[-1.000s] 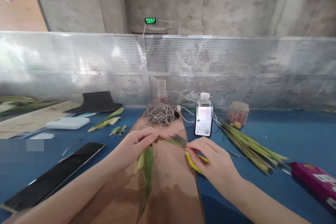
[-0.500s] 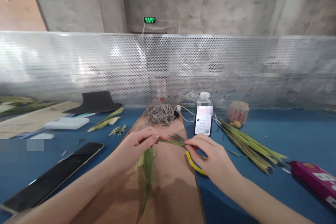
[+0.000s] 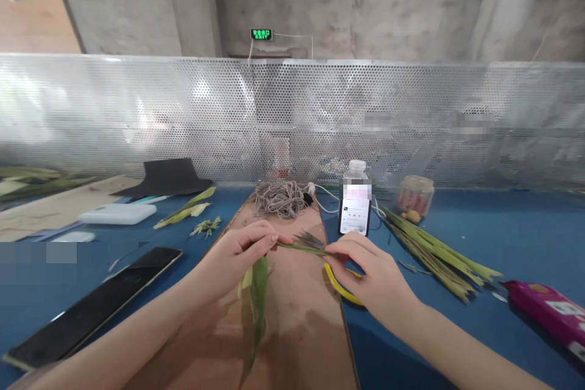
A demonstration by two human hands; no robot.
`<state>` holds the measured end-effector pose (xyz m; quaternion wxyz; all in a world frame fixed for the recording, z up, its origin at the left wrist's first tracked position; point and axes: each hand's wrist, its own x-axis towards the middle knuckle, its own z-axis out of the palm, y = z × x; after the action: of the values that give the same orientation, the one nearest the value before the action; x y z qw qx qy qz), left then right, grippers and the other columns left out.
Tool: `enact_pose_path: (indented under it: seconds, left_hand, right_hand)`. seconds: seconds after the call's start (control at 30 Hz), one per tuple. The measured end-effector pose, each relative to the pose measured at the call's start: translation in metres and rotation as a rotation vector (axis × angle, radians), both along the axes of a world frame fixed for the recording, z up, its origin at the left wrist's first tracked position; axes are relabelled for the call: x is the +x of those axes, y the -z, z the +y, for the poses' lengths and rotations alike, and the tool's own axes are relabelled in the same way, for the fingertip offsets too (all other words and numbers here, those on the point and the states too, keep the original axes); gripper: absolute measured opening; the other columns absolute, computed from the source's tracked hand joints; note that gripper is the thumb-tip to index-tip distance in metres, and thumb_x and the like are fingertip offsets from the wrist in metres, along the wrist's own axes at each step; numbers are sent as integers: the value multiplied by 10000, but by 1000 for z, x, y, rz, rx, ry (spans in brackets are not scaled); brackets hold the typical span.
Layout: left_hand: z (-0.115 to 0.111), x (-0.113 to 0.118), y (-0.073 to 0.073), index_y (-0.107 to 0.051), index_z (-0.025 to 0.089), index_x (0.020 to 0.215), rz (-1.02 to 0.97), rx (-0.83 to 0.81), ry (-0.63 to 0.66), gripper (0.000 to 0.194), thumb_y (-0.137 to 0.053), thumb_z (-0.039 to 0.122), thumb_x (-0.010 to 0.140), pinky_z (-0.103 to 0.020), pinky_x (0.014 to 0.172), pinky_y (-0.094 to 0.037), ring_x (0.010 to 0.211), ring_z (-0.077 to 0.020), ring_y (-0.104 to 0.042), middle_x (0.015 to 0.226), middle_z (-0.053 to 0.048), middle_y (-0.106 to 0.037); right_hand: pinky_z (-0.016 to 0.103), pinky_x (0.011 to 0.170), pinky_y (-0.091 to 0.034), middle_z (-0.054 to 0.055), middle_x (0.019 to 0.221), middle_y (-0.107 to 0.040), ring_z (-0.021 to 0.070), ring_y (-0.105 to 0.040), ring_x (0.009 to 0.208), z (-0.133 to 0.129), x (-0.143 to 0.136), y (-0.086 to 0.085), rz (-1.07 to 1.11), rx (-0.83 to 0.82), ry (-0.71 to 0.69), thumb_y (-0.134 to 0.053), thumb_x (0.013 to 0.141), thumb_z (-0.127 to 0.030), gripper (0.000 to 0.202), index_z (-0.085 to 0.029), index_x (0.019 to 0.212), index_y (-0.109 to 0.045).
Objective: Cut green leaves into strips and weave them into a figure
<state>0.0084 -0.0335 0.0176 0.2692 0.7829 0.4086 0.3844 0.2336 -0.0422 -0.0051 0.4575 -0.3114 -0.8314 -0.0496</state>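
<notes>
My left hand [image 3: 247,248] is closed, thumb against forefinger, on one end of a thin green leaf strip [image 3: 305,248]. The strip runs level to my right hand [image 3: 368,268], whose fingertips pinch its other end. Below my left hand hangs a broader green leaf [image 3: 258,301] with a pale piece beside it; how it joins the strip is hidden by the fingers. Behind the strip show grey pointed blades [image 3: 309,237]. A yellow handle loop [image 3: 340,287] lies under my right hand, and the part between them is covered.
A brown board [image 3: 301,341] runs down the middle of the blue table, with tangled grey cord [image 3: 283,198] at its far end. To the right are a lit phone [image 3: 354,216], a leaf bundle [image 3: 434,250] and a purple packet [image 3: 548,314]. A dark phone [image 3: 98,304] lies left.
My right hand has shifted slightly to the right, and a little more of the strip shows between the hands. My left hand stays almost still.
</notes>
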Motion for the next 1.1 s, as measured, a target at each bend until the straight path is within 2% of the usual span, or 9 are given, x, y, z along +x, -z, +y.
enact_pose_path:
  seconds: [0.47, 0.67, 1.1]
  left_hand:
    - [-2, -2, 4, -650, 249, 971, -34, 5, 62, 300, -387, 329, 853, -273, 728, -407, 805, -148, -508, 873, -18, -589]
    - [-2, -2, 3, -658, 244, 952, -48, -8, 53, 304, -392, 347, 847, -282, 734, -415, 842, -168, -516, 889, -27, -597]
    - [-2, -3, 5, -644, 231, 974, -13, 0, 90, 303, -379, 321, 857, -259, 685, -384, 791, -147, -501, 866, -26, -552]
  right_hand:
    - [220, 577, -458, 18, 711, -555, 118, -553, 637, -7, -1, -5, 52, 52, -4, -499, 750, -105, 104, -183, 795, -551]
    - [224, 572, -461, 24, 708, -558, 120, -550, 635, -9, -2, -8, 75, 37, -27, -485, 753, -97, 121, -186, 802, -550]
    - [239, 586, -462, 21, 727, -537, 129, -535, 670, -10, -5, -7, 19, -31, -79, -531, 760, -165, 87, -189, 843, -543]
